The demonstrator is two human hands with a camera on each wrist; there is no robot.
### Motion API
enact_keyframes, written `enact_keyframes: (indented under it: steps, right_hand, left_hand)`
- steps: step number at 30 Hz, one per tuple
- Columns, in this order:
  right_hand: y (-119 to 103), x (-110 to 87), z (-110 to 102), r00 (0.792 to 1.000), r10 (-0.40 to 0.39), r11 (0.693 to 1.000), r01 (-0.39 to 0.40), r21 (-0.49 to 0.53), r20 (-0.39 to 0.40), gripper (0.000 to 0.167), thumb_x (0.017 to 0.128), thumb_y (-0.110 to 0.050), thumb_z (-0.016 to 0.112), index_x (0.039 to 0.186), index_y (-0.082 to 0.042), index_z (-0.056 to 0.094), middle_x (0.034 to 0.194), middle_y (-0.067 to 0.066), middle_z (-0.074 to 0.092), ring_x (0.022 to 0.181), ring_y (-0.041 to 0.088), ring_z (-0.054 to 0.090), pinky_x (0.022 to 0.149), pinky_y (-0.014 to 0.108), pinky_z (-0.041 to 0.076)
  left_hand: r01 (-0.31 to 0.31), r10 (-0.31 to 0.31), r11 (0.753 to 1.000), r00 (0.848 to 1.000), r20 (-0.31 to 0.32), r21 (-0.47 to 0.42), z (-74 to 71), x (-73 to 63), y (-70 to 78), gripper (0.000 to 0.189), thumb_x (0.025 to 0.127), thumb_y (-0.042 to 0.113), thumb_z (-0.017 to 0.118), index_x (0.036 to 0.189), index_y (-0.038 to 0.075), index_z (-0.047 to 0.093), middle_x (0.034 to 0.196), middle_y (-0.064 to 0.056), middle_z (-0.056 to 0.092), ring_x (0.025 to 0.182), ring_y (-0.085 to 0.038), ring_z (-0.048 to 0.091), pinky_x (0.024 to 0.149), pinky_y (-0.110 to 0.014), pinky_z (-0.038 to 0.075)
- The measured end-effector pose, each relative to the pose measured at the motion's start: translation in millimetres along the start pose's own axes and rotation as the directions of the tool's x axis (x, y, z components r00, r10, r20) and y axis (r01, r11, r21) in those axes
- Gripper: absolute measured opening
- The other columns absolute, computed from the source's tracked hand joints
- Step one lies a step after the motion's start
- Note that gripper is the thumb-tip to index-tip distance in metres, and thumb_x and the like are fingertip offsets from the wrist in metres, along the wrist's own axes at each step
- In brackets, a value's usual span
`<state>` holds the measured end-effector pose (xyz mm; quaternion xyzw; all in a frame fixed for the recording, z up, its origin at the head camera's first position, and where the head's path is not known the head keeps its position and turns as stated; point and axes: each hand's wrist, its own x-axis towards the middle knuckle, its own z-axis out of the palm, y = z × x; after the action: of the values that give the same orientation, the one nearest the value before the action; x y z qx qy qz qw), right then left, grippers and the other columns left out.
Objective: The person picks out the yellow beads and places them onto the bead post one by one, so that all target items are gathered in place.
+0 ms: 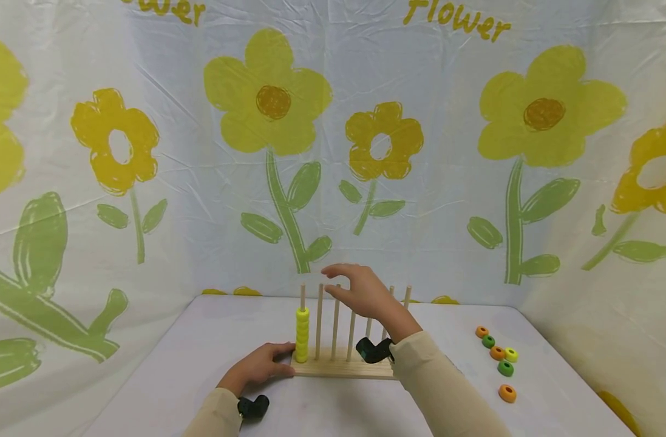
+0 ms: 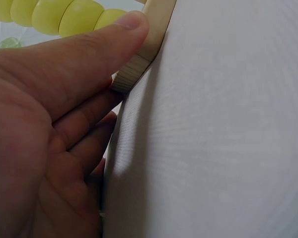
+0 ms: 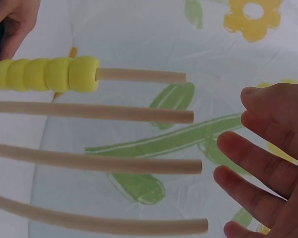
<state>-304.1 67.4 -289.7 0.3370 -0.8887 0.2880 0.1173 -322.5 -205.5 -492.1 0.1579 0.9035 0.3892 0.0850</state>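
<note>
A wooden bead stand with a flat base (image 1: 343,368) and a row of upright pegs (image 1: 335,321) stands on the table. Yellow beads (image 1: 302,335) are stacked on its leftmost peg, whose bare tip shows above them. My left hand (image 1: 263,366) holds the left end of the base, thumb (image 2: 131,22) on its edge and fingers partly hidden behind. Above the pegs is my right hand (image 1: 360,291), its thumb and fingers apart with nothing between them. In the right wrist view, its fingertips (image 3: 228,178) are just beyond the peg tips, not touching them.
Loose beads lie on the table to the right: orange ones such as the near bead (image 1: 507,393), green ones such as the lower bead (image 1: 505,368), and a yellow bead (image 1: 510,354). A flower-print cloth (image 1: 442,230) hangs behind the table (image 1: 223,328) and along its sides.
</note>
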Motion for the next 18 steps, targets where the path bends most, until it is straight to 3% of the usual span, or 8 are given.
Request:
enact_keyframes:
  steps: [18]
  right_hand:
    - [30, -33.7, -35, 0.998, 0.028, 0.999, -0.029, -0.026, -0.057, 0.035, 0.095, -0.03, 0.063, 0.128, -0.021, 0.062, 0.131, -0.001, 0.063, 0.126, 0.026, 0.055, 0.099, 0.05, 0.049]
  left_hand:
    - [0.023, -0.023, 1.0, 1.0, -0.004, 0.006, -0.2, -1.7, 3.9, 0.072, 0.077, 0.045, 0.077, 0.139, 0.017, 0.054, 0.147, -0.013, 0.049, 0.138, -0.043, 0.037, 0.11, -0.066, 0.028]
